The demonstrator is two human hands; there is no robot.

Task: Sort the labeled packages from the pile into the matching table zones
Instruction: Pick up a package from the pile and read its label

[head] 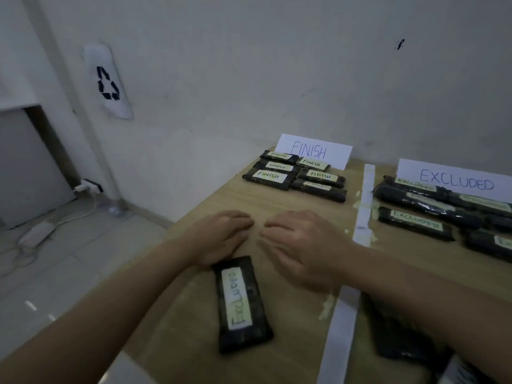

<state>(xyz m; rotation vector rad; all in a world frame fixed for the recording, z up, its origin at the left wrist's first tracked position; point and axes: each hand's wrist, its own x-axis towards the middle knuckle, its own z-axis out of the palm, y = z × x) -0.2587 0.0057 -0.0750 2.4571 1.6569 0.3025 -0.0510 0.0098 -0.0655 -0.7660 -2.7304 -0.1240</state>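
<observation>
Table (277, 206): right arm hides dark package (399, 339)

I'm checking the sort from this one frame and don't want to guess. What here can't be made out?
Head view only:
- Dark packages under the right forearm: labels hidden by the arm.
- Front FINISH package: label blurred and small.
- EXCLUDED pile: right side cut off by the frame edge, so no full count.
- Left hand and right hand: palms down, undersides hidden.
- Lower right corner: blurred objects, cut off.
</observation>
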